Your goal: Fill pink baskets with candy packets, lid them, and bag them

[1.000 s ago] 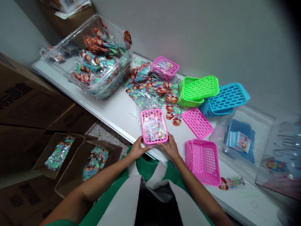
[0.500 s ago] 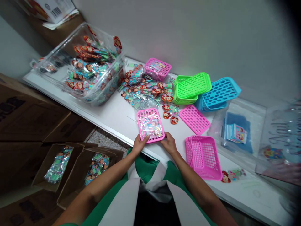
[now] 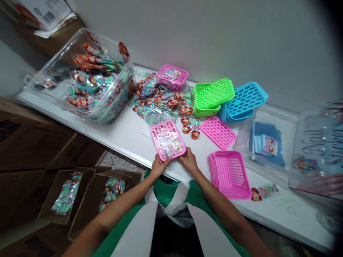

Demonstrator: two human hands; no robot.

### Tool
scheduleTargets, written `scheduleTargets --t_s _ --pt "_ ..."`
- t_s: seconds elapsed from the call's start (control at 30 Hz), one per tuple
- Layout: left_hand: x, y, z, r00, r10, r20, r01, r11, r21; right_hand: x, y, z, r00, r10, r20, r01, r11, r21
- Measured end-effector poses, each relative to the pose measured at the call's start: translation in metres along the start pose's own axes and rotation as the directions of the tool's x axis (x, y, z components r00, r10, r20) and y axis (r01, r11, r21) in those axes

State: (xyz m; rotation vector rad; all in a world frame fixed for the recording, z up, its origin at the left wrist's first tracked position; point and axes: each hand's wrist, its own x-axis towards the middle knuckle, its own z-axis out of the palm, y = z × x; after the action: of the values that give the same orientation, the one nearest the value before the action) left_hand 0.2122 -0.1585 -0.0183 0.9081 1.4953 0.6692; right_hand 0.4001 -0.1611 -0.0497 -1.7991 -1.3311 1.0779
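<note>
A pink plastic basket (image 3: 168, 140) in clear wrap, with small printed items showing at its top, is between my hands at the table's front edge. My left hand (image 3: 159, 165) grips its near left corner, and my right hand (image 3: 189, 160) is closed at its near right corner. Just behind it spreads a pile of clear packets (image 3: 158, 100) with red-haired doll figures. A few loose packets (image 3: 190, 127) lie to its right. Farther right are a flat pink perforated lid (image 3: 218, 132) and an open pink basket (image 3: 232, 175).
A clear bin (image 3: 107, 103) full of packets stands on the left of the white table (image 3: 118, 137). Green baskets (image 3: 209, 98), blue baskets (image 3: 241, 103) and another pink basket (image 3: 173, 76) sit at the back. A clear box with cards (image 3: 268, 144) is right. Cardboard boxes (image 3: 66, 192) stand below left.
The wrapped pink basket has turned slightly counterclockwise in my hands. The whole view has shifted a little, so the table things appear farther left. Both hands stay on the basket.
</note>
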Motion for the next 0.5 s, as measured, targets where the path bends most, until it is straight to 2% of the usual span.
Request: scheduleTargets --t_s 0.13,0.2,0.27,0.37,0.4,0.5 --pt "-0.005 -0.002 0.001 0.999 0.014 -0.037 -0.011 0.997 0.077 -0.007 0.004 -0.023 0.992 0.064 0.107 -0.054 0.994 -0.097" --pt "-0.007 -0.001 -0.003 0.999 -0.021 -0.034 0.023 0.996 0.083 -0.005 0.002 -0.036 0.994 0.086 0.061 -0.078 0.989 -0.126" --pt "-0.006 0.002 -0.008 0.994 -0.068 -0.091 0.077 0.992 0.097 0.006 -0.007 -0.043 0.998 0.063 -0.010 -0.064 0.991 -0.120" --pt "0.001 0.010 -0.011 0.967 -0.096 -0.237 0.109 0.993 0.042 0.026 -0.029 -0.038 0.998 -0.056 -0.010 0.053 0.987 -0.152" --pt "0.004 0.013 -0.010 0.966 -0.083 -0.246 0.086 0.996 0.002 0.030 -0.036 -0.033 0.995 -0.095 0.031 0.099 0.977 -0.188" --pt "0.010 0.017 0.000 0.986 0.044 -0.162 -0.058 0.995 -0.085 0.029 -0.048 -0.023 0.977 -0.131 0.169 0.179 0.931 -0.317"
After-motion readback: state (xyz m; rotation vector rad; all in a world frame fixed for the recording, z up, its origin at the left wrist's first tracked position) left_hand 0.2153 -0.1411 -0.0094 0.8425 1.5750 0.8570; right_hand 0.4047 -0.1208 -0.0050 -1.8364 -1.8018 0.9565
